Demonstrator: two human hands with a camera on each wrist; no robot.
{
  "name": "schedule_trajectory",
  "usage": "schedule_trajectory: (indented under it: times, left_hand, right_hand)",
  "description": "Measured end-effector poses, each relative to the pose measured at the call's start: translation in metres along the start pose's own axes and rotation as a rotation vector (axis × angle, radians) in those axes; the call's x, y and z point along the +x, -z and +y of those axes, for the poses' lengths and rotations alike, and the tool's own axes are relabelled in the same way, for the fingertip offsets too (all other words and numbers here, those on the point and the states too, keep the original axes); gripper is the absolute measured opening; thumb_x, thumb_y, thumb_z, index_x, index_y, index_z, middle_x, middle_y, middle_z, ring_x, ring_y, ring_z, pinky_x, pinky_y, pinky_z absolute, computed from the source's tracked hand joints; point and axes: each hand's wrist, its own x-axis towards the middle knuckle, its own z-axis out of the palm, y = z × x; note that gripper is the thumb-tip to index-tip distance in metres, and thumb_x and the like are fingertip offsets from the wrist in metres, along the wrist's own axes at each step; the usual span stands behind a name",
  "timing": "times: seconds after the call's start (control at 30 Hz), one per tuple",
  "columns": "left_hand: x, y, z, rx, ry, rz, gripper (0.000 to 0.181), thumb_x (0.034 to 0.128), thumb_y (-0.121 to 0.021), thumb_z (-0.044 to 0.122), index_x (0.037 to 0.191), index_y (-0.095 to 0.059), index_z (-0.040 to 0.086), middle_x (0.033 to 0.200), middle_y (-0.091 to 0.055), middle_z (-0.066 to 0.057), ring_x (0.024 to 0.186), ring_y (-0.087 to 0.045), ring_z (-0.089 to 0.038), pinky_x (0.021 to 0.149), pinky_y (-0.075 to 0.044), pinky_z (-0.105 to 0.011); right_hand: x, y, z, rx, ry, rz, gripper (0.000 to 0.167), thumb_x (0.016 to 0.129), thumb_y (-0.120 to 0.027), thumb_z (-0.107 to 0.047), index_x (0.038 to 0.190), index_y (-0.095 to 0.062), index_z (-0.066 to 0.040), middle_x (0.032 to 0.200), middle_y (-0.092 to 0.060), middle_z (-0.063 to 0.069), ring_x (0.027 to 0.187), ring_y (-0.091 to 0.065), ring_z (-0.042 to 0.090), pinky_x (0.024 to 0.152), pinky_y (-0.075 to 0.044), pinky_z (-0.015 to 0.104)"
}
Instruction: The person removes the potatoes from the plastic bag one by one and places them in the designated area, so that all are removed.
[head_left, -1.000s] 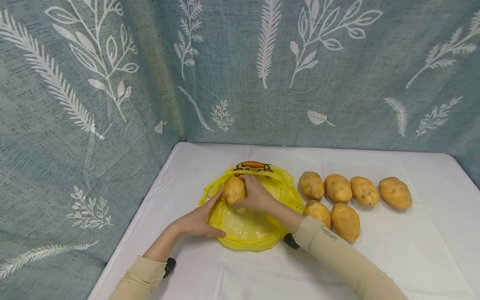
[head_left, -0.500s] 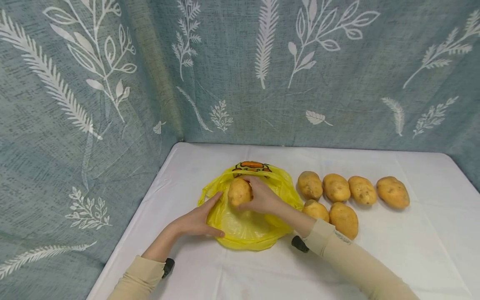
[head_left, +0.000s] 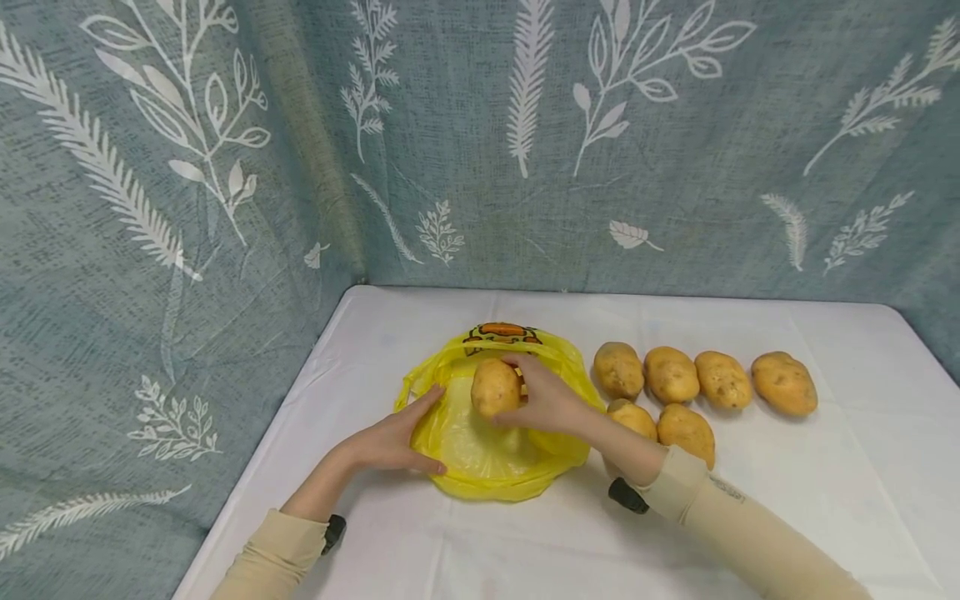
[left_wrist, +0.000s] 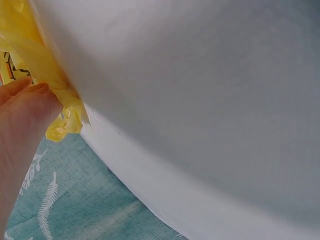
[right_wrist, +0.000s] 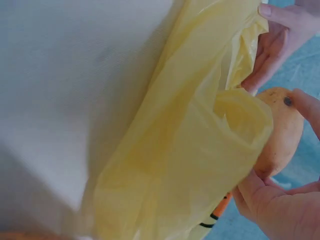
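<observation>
A yellow plastic bag (head_left: pixel 480 482) stands on the table with its mouth spread wide; an orange print shows at its far side. My right hand (head_left: pixel 551 402) pinches a potato (head_left: pixel 493 388) between thumb and fingers over the bag's mouth. In the right wrist view, this potato (right_wrist: pixel 281 132) has a dark spot and sits beside the bag's rim. My left hand (head_left: pixel 392 440) rests at the bag's left side, thumb and fingers spread apart along its rim. The left wrist view shows the left fingers (left_wrist: pixel 35 95) against the crumpled yellow plastic.
Several potatoes (head_left: pixel 671 375) lie right of the bag, a row at the back and two nearer ones (head_left: pixel 686 433) partly behind my right forearm. A white cloth covers the table (head_left: pixel 525 550). A blue-green leaf-patterned curtain (head_left: pixel 480 167) hangs behind and at the left.
My right hand has moved a little to the right with the potato, away from the left hand's fingers and toward the middle of the bag's mouth. The left hand stays at the rim.
</observation>
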Motion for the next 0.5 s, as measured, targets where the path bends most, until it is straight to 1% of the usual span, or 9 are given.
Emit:
schedule_trajectory:
  times: [0.33,0.5]
  left_hand:
    - [0.0,0.0,-0.001,0.016,-0.002,0.001,0.109,0.0757,-0.082,0.038,0.156,-0.016,0.007,0.162,-0.009,-0.015,0.147,-0.011,-0.035,0.115,-0.015,-0.056]
    - [0.0,-0.001,0.0,0.025,-0.002,0.002,0.107,0.0761,-0.081,0.038,0.156,-0.018,0.007,0.162,-0.009,-0.014,0.146,-0.011,-0.035,0.114,-0.015,-0.056]
  right_hand:
    - [-0.017,0.014,0.006,-0.002,-0.008,0.003,0.09,0.078,-0.082,-0.032,0.149,-0.034,-0.004,0.14,-0.045,0.012,0.119,-0.05,0.026,0.095,-0.047,0.042]
    - [-0.025,0.02,0.009,-0.002,-0.022,0.018,0.092,0.077,-0.082,-0.034,0.149,-0.033,-0.005,0.14,-0.045,0.012,0.119,-0.05,0.026,0.093,-0.048,0.042]
